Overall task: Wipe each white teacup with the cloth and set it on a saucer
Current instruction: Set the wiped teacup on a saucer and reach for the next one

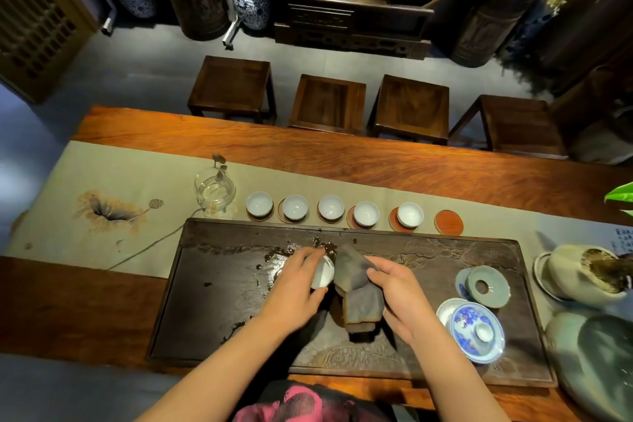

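1. A long reddish-brown wooden table (376, 161) is seen running across the view, with four dark square wooden stools (329, 103) lined up along its far edge.
2. A pale beige cloth runner (137, 181), painted with a faded lotus, is laid along the table.
3. A large dark carved wooden tea tray (212, 319) is set on the near part of the table, overlapping the runner; wet dark spots are scattered on its far middle part.
4. A blue-and-white lidded porcelain bowl (478, 332) and a pale green ring-shaped ceramic lid (488, 286) are placed at the tray's right end.
5. A clear glass pitcher (215, 193) is stood on the runner, just beyond the tray's far left corner.
6. A grey folded cloth (359, 291) is pinched at its upper part by the right hand (404, 301), whose fingers are curled closed on it; the rest of the cloth is draped down over the tray.
7. A small white teacup (323, 272) is gripped by the left hand (296, 295), held tilted on its side above the tray's middle, its mouth turned toward the cloth and touching it.
8. Five more small white teacups (330, 207) are seated on round reddish saucers (394, 221) in a row just beyond the tray's far edge.
9. One round red empty saucer (448, 222) is left at the right end of that row.
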